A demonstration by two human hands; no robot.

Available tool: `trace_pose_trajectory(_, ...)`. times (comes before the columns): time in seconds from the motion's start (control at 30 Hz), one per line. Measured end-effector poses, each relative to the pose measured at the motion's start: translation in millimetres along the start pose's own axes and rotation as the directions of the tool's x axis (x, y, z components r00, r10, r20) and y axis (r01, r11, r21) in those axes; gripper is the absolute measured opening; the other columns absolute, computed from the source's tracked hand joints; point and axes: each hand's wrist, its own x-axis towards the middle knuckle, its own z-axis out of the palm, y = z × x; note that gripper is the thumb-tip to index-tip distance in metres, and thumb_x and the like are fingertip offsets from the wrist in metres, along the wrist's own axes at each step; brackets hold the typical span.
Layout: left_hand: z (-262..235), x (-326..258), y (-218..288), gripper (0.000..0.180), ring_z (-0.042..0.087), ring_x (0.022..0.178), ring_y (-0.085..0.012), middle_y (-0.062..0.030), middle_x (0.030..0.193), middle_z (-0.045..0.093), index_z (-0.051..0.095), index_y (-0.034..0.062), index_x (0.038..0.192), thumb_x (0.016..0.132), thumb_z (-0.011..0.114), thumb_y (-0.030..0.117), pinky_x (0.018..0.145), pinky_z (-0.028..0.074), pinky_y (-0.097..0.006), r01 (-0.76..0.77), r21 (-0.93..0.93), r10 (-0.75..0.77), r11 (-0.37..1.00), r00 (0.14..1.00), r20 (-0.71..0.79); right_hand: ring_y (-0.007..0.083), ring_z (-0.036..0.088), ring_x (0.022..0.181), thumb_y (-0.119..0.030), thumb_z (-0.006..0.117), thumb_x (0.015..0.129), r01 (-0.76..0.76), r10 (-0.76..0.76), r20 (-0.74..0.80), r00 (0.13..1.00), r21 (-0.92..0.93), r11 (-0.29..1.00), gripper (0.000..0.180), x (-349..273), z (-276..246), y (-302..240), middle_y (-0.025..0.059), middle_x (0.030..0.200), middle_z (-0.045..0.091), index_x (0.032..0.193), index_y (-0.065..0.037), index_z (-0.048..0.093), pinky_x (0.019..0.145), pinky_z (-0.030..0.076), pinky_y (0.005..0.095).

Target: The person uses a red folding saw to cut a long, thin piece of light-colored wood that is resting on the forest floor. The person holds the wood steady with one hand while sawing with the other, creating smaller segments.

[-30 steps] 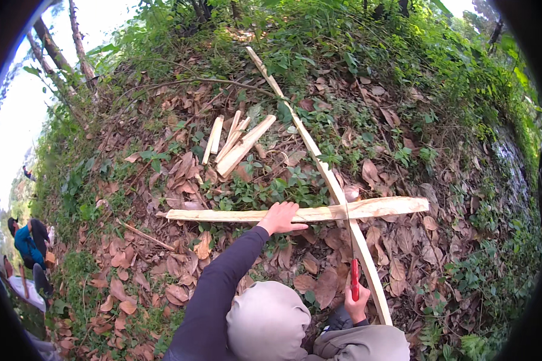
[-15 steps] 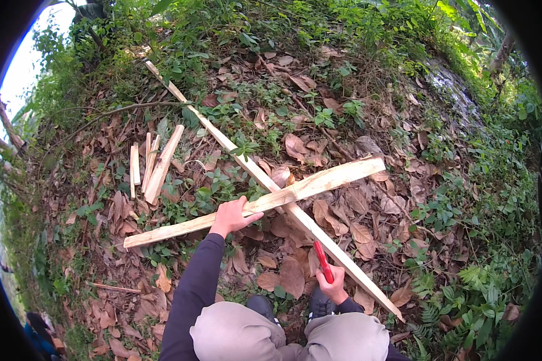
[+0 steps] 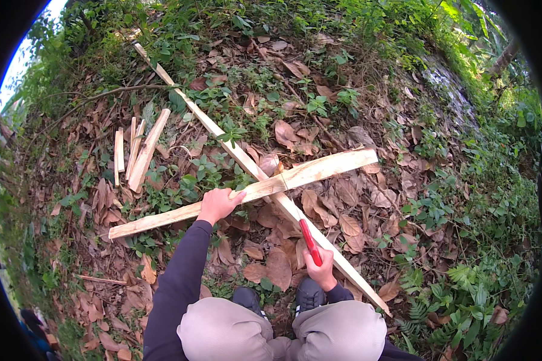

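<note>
With our left hand (image 3: 218,205) we clasp the plank (image 3: 325,171), which lies near the centre, its ends toward 8 and between 2 and 3 o'clock. Our right hand (image 3: 321,266) is wrapped around the red handle of the saw (image 3: 308,237); the thin blade points to 11 o'clock and reaches the plank. Under the plank passes a long beam (image 3: 214,129). Between the plank's near edge and our shoes (image 3: 310,293) there is open room over dry leaves (image 3: 278,269); short sticks (image 3: 149,151) lie apart, between 9 and 10 o'clock.
</note>
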Motion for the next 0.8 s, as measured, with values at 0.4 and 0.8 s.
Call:
trace_pose_trajectory(0.4, 1.0, 2.6, -2.3, 0.071, 0.068, 0.076, -0.042, -0.0223, 0.073, 0.068, 0.07, 0.0032, 0.077, 0.093, 0.047, 0.069, 0.072, 0.053, -0.051, 0.02, -0.005, -0.019, 1.0, 0.998, 0.053, 0.0136, 0.047, 0.046, -0.013, 0.082, 0.081, 0.11, -0.111, 0.18, 0.977, 0.016, 0.994, 0.032, -3.4, -13.0, -28.0, 0.0033, 0.057, 0.051, 0.066, -0.004, 0.054, 0.048, 0.038, 0.0305)
trace_pose_trajectory(0.8, 1.0, 2.9, -5.4, 0.074, 0.067, 0.075, -0.0423, -0.0221, 0.072, 0.068, 0.07, 0.0027, 0.077, 0.093, 0.046, 0.071, 0.072, 0.052, -0.052, 0.022, 0.004, -0.022, 1.0, 0.998, 0.056, 0.0076, 0.042, 0.045, -0.014, 0.071, 0.092, -0.076, 0.07, 0.104, 0.992, 0.051, 0.996, 0.027, -26.1, -17.4, -11.0, -0.0009, 0.05, 0.045, 0.07, -0.003, 0.061, 0.045, 0.034, 0.0287)
